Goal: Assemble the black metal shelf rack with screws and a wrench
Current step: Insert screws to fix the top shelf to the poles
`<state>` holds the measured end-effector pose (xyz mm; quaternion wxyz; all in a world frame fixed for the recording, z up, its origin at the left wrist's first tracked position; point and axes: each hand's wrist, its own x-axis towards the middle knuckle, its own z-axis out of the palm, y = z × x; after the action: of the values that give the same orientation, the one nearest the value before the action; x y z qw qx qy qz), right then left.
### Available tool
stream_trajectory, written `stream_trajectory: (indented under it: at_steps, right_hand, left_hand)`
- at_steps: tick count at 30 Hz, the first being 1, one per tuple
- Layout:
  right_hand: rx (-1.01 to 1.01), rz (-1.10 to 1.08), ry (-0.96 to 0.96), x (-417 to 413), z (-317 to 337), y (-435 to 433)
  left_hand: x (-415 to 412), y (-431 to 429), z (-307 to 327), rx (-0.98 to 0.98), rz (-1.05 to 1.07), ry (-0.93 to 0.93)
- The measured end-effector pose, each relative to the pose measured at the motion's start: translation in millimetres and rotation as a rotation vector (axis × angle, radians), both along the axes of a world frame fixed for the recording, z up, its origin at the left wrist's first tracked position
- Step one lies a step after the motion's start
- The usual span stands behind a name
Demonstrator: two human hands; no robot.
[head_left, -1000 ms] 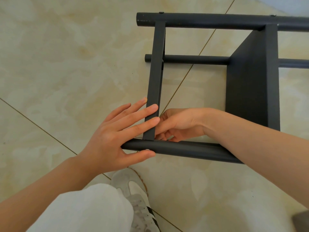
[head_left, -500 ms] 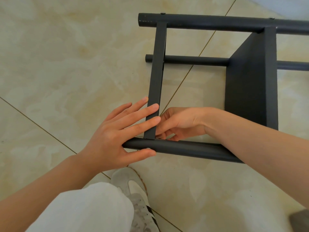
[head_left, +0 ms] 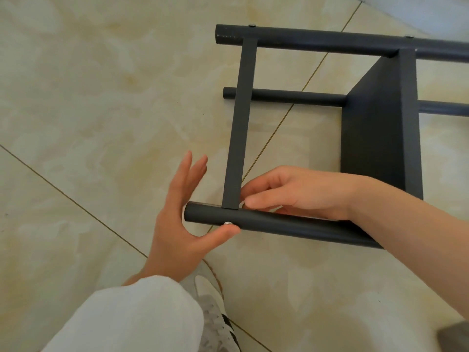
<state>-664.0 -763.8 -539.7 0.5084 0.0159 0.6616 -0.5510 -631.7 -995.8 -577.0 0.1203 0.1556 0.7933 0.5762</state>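
The black metal rack lies on its side on the tiled floor. A flat crossbar joins the far tube to the near tube. A silver screw sticks out of the near tube below the crossbar joint. My left hand is at the tube's left end, fingers straight, thumb tip touching the screw head. My right hand reaches inside the frame, fingers curled at the back of the joint; whatever they pinch is hidden.
A third black tube runs lower down between the crossbar and the solid shelf panel. My white trouser leg and grey sneaker are just below the rack. A dark object sits at the bottom right corner.
My left hand has lifted off the crossbar and tube and slid left; its thumb now touches the exposed screw. The right hand stays at the joint.
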Motion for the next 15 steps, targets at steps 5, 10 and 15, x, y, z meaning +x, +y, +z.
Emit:
stream_trajectory:
  at_steps: [5, 10, 15]
  right_hand:
    - [0.052, 0.062, 0.14, 8.9, 19.4, 6.4]
    - [0.108, 0.124, 0.254, 9.2, 32.8, 10.2]
    - [0.186, 0.17, 0.363, 18.1, 40.9, 10.3]
  left_hand:
    - [20.0, 16.8, -4.6, 0.145, 0.048, -0.354]
    - [22.4, 26.8, 1.8, 0.123, 0.013, -0.385]
    - [17.7, 31.5, 7.5, 0.128, 0.007, -0.365]
